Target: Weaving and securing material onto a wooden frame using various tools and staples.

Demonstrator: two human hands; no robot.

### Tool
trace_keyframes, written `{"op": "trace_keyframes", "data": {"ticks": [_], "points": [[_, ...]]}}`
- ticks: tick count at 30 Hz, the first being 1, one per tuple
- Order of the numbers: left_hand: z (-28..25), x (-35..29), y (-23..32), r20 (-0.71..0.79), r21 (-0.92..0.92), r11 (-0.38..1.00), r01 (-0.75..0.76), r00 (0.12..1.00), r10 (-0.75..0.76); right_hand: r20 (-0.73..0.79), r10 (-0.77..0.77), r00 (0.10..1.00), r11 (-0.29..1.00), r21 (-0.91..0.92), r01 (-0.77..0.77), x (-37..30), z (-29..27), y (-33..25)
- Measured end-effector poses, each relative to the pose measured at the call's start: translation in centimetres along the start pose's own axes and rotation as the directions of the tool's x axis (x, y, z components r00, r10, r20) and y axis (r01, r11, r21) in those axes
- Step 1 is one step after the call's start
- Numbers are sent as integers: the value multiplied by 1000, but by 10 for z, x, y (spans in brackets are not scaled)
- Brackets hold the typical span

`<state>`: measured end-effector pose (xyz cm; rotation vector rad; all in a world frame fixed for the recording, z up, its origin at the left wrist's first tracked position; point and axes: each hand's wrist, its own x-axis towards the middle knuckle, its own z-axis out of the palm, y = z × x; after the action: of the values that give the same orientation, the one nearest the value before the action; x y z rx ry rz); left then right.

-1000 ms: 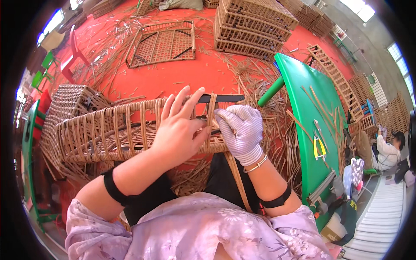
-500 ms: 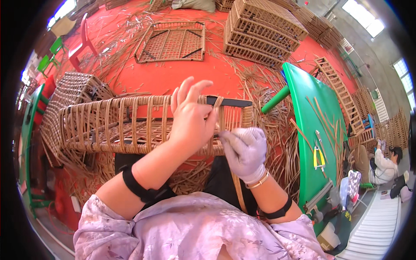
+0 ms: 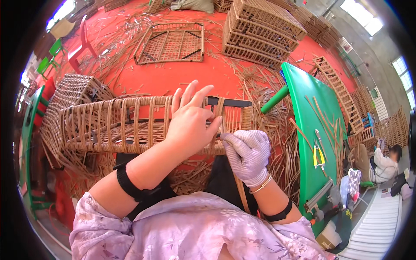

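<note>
A long openwork rattan basket frame [image 3: 143, 104] lies across my lap, with a dark bar [image 3: 236, 103] along its upper right edge. A flat rattan strip [image 3: 220, 104] wraps over that bar and runs down to my hands. My bare left hand [image 3: 190, 121] rests over the frame, three fingers stretched upward, its thumb and bent forefinger closed at the strip. Just right of it, my right hand [image 3: 247, 154], in a whitish glove, pinches the strip low on the frame. The strip's tail [image 3: 240, 193] hangs below toward my lap. What lies inside the right fingers is partly hidden.
A green table [image 3: 310, 151] at right bears yellow-handled pliers [image 3: 319, 157] and loose strips. Stacked rattan trays [image 3: 262, 37] and a single tray [image 3: 173, 42] stand beyond. Scraps litter the red floor [image 3: 173, 80]. A co-worker [image 3: 385, 167] sits far right; a red chair [image 3: 82, 45] is far left.
My left hand has turned slightly, its thumb now lower and nearer the right fingertips. The gloved right hand has shifted a little right and down, still pinching the strip.
</note>
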<state>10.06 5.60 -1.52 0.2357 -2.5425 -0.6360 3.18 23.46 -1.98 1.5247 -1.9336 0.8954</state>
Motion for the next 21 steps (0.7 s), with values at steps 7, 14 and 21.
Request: {"op": "trace_keyframes", "data": {"ticks": [7, 14, 21], "points": [[4, 2, -1, -40, -89, 995, 37, 998, -41, 59, -16, 998, 1000, 15, 15, 0, -3, -10], [8, 8, -3, -52, -88, 996, -11, 999, 6, -1, 44, 999, 999, 19, -44, 30, -24, -5], [-7, 18, 0, 4, -109, 994, 31, 1000, -31, -132, 74, 988, 997, 0, -75, 105, 4, 57]]}}
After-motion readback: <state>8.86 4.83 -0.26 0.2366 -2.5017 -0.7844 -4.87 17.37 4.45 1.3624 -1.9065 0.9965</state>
